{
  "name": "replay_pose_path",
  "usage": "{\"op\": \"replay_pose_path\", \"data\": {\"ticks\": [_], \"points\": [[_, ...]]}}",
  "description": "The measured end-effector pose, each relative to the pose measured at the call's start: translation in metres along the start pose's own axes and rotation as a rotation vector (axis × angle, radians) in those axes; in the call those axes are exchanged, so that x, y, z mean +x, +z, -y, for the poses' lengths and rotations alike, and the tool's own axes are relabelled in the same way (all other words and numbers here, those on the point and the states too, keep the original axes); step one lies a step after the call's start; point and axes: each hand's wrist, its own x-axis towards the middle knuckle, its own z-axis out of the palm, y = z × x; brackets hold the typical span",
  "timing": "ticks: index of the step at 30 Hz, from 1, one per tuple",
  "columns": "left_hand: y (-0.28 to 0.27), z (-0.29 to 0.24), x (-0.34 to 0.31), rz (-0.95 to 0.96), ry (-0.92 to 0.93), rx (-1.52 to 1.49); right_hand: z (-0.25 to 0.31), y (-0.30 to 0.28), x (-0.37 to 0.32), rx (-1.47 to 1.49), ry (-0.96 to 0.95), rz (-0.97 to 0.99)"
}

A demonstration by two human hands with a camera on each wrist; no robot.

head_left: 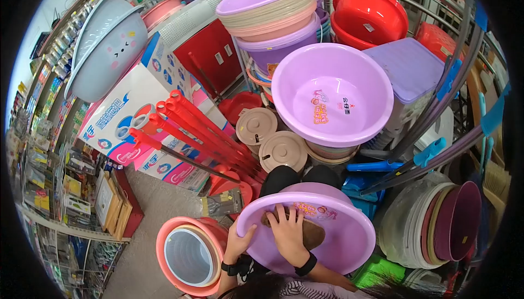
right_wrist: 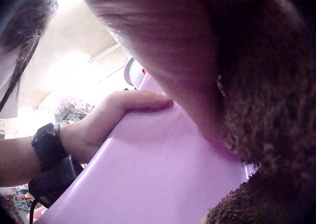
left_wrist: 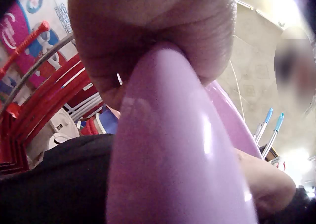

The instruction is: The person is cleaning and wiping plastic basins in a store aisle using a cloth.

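A purple basin (head_left: 349, 239) stands tilted at the person's lap in the head view. The left hand (head_left: 240, 240) grips its left rim, thumb on the inside; in the left wrist view that hand (left_wrist: 153, 31) closes over the rim of the basin (left_wrist: 173, 145). Inside the basin the right hand (head_left: 288, 236) lies over a brown cloth (head_left: 313, 234), fingers spread and pressing it against the inner wall. The right wrist view shows the fuzzy cloth (right_wrist: 276, 110) beside the right hand (right_wrist: 168, 46), with the left hand (right_wrist: 108, 115) on the rim behind.
Another purple basin (head_left: 333, 91) sits on a stack ahead. Red-handled tools (head_left: 202, 129) lean to the left of it, near a printed carton (head_left: 125, 119). Nested bins (head_left: 188, 258) stand at lower left, stacked buckets (head_left: 436, 222) at right, and brown lids (head_left: 283, 151) ahead of the knees.
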Motion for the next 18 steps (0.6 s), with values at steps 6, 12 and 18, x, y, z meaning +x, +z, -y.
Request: {"op": "replay_pose_path", "data": {"ticks": [6,12,18], "points": [[0.001,-0.006,-0.001,0.012,-0.006,-0.014,0.001,-0.002,0.001,-0.022,-0.012,-0.001],[0.002,-0.005,0.001,0.028,-0.037,-0.022,0.002,-0.001,0.000,-0.030,0.001,0.016],[0.003,-0.001,0.001,-0.011,0.039,-0.019,0.000,0.005,0.000,-0.020,0.016,0.002]]}}
